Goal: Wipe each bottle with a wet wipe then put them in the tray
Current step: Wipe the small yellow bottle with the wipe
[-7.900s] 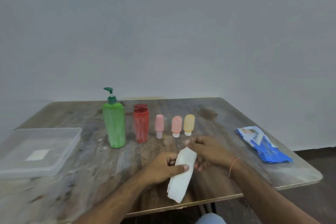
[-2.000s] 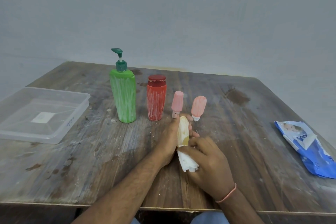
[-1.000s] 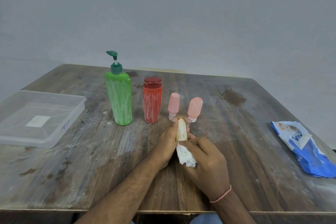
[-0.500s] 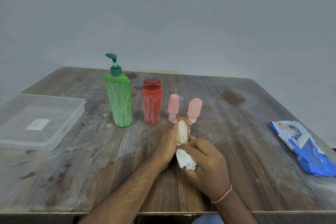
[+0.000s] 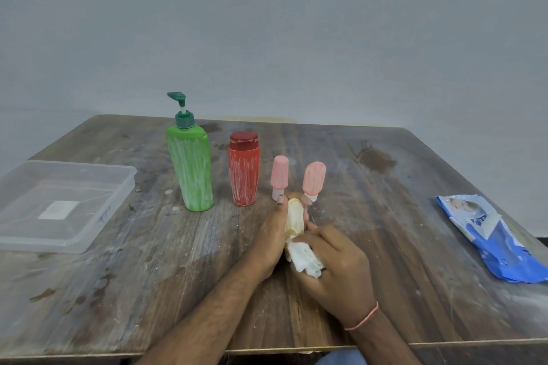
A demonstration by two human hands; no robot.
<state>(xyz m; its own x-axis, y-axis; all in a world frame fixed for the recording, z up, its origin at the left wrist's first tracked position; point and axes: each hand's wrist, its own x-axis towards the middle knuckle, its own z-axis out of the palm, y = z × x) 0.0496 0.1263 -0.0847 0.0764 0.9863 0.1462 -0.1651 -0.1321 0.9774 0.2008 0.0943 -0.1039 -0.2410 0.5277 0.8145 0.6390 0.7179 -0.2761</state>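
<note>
My left hand (image 5: pixel 271 235) grips a small yellow bottle (image 5: pixel 294 218) just in front of the bottle row. My right hand (image 5: pixel 338 267) presses a crumpled white wet wipe (image 5: pixel 305 259) against the bottle's lower end. Standing upright behind them are a green pump bottle (image 5: pixel 191 170), a red bottle (image 5: pixel 243 173), a pink bottle (image 5: pixel 279 176) and a second, wider pink bottle (image 5: pixel 313 179). All are streaked with white dust. A clear plastic tray (image 5: pixel 98 228) sits at the table's left edge with no bottles in it.
A blue wet-wipe pack (image 5: pixel 492 234) lies near the table's right edge. The worn wooden table (image 5: pixel 148 261) has stains and white crumbs. A plain wall stands behind the far edge.
Since the oldest frame the yellow bottle has left the row and sits in my left hand. Over the last second the wipe shifts slightly along the bottle; the bottles on the table stay put.
</note>
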